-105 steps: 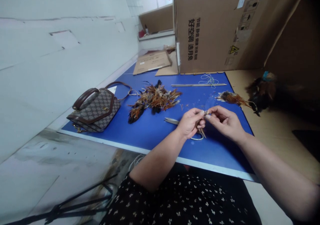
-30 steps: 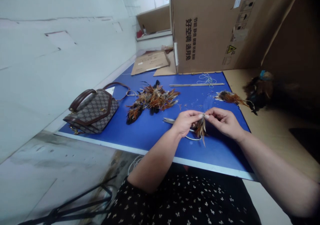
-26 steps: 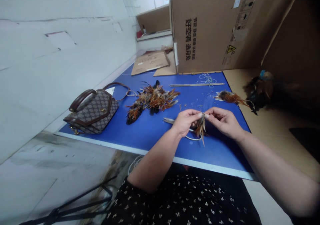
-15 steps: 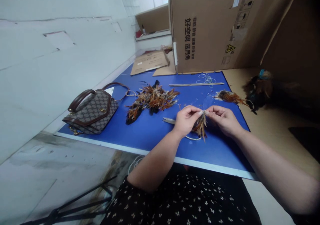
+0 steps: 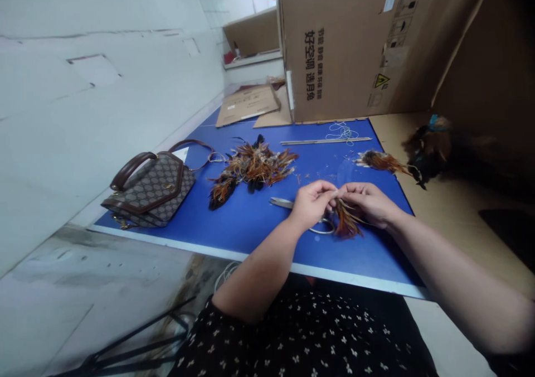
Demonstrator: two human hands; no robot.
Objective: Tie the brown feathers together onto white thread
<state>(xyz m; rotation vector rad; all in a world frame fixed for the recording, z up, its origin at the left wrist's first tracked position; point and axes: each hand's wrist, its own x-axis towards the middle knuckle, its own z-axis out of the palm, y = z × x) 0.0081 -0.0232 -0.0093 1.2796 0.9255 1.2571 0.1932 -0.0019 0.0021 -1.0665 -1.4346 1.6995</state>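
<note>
My left hand (image 5: 312, 204) pinches the top end of a small bunch of brown feathers (image 5: 348, 221). Close against it, my right hand (image 5: 370, 201) has its thumb and fingertips closed at the same end of the bunch. The feathers hang down between the hands, tips toward me. Under my left hand lies a pair of scissors (image 5: 282, 202), blades pointing left and a handle loop showing below the hand. A larger heap of brown and black feathers (image 5: 254, 165) is spread on the blue table to the left. Another feather bunch (image 5: 380, 160) rests beyond my right hand.
A patterned handbag (image 5: 152, 190) stands at the table's left side. Behind are a thin stick (image 5: 326, 141), tangled string (image 5: 345, 131), flat cardboard (image 5: 248, 106) and a big cardboard box (image 5: 343, 48). Dark feathers (image 5: 430, 148) sit at the right on tan board.
The feather bunch has swung to the right and its tips now spread toward my right hand. My fingertips have come closer together, and more of the scissors' handle shows.
</note>
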